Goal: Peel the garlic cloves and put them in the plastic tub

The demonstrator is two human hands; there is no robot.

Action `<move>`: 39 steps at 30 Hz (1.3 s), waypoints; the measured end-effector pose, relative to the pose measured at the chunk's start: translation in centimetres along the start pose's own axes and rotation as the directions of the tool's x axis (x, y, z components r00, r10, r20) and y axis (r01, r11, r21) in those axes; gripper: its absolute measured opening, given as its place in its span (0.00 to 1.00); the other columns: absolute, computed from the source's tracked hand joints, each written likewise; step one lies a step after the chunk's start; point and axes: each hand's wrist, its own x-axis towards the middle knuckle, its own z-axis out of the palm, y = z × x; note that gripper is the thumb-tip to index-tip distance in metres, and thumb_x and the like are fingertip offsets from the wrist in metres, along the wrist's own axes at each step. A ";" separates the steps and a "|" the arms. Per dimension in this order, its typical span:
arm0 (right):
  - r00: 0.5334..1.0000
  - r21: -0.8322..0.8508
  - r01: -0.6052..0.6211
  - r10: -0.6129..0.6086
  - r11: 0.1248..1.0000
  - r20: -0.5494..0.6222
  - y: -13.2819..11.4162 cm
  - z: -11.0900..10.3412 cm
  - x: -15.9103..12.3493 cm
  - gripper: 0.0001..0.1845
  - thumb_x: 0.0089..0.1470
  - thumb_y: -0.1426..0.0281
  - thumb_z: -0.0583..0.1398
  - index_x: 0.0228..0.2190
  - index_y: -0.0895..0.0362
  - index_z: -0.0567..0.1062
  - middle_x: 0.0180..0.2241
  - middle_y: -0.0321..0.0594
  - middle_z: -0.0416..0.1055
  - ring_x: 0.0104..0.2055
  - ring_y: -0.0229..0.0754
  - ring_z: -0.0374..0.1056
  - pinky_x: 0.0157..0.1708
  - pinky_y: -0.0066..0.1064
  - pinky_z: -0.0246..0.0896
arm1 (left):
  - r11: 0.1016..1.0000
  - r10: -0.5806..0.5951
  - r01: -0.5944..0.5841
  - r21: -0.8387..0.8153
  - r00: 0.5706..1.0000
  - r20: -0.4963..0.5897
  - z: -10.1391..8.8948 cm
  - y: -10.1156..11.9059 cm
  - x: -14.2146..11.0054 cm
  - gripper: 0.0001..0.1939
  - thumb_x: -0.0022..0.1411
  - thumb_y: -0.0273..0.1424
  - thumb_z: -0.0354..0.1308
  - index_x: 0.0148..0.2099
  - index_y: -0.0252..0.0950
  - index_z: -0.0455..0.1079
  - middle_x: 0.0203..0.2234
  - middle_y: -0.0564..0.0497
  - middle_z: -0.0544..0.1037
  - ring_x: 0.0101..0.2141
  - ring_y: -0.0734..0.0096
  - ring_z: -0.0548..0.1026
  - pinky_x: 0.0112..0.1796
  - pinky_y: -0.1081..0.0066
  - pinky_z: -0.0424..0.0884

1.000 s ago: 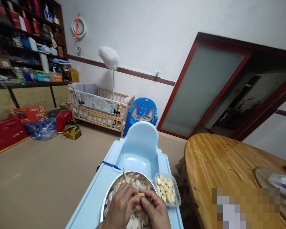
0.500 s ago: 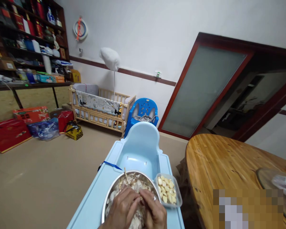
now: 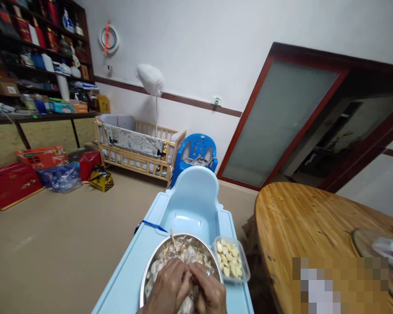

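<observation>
My left hand (image 3: 168, 288) and right hand (image 3: 208, 291) meet fingertip to fingertip over the steel bowl (image 3: 150, 267), which is heaped with garlic skins (image 3: 177, 251). Fingers are curled together at the bowl's middle; what they pinch is hidden. The bowl sits on the pale blue tray (image 3: 127, 274) of a baby chair (image 3: 190, 203), near the tray's near edge. Just beside the bowl, at the tray's right edge, a clear tub (image 3: 230, 260) holds peeled cloves (image 3: 228, 261). A round wooden table (image 3: 301, 226) stands to the right, apart from the tray. Behind: a blue plastic chair (image 3: 196, 150), a wooden crib (image 3: 138, 146), shelves (image 3: 36, 65) at far left.
</observation>
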 end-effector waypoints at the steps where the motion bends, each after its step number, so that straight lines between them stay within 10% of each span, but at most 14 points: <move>1: 1.000 -0.001 -0.005 0.005 1.000 0.002 -0.4 -0.1 0.2 0.28 0.42 0.87 0.51 0.46 0.59 0.71 0.40 0.50 0.76 0.42 0.46 0.73 0.40 0.34 0.70 | 1.000 -0.007 0.007 0.007 1.000 0.000 0.0 0.0 0.0 0.12 0.61 0.24 0.42 0.26 0.38 0.59 0.19 0.51 0.71 0.21 0.67 0.72 0.23 0.72 0.67; 15: 0.961 0.297 -0.212 0.254 0.931 -0.112 -3.1 -1.0 2.6 0.23 0.42 0.85 0.51 0.35 0.54 0.78 0.30 0.40 0.79 0.31 0.41 0.75 0.30 0.27 0.71 | 0.975 -0.163 0.178 -0.134 0.979 0.121 0.1 -0.5 -0.2 0.11 0.62 0.28 0.43 0.27 0.38 0.60 0.20 0.53 0.70 0.22 0.70 0.72 0.24 0.74 0.67; 22: 0.837 0.466 -0.452 0.542 0.761 -0.073 -2.6 -1.0 2.1 0.16 0.46 0.79 0.58 0.36 0.52 0.79 0.34 0.41 0.79 0.36 0.45 0.75 0.37 0.32 0.70 | 0.920 -0.284 0.305 -0.247 0.951 0.119 -0.4 0.8 0.9 0.10 0.60 0.31 0.45 0.27 0.38 0.63 0.21 0.52 0.73 0.23 0.68 0.73 0.24 0.74 0.67; 29: 0.817 0.558 -0.434 0.570 0.707 -0.088 -2.5 -1.1 2.4 0.15 0.39 0.79 0.62 0.30 0.51 0.80 0.32 0.39 0.78 0.36 0.45 0.73 0.36 0.31 0.69 | 0.908 -0.305 0.328 -0.261 0.944 0.125 -0.6 1.4 1.3 0.11 0.59 0.32 0.45 0.27 0.37 0.62 0.20 0.52 0.72 0.22 0.68 0.72 0.24 0.73 0.66; 39: 0.559 0.806 -0.529 0.823 0.265 0.097 -1.8 -0.5 2.1 0.14 0.39 0.66 0.66 0.32 0.57 0.78 0.30 0.41 0.77 0.31 0.44 0.71 0.33 0.32 0.66 | 0.968 -0.235 0.229 -0.106 0.971 -0.051 0.5 0.3 0.2 0.08 0.59 0.27 0.45 0.28 0.39 0.61 0.21 0.53 0.71 0.23 0.68 0.71 0.24 0.72 0.67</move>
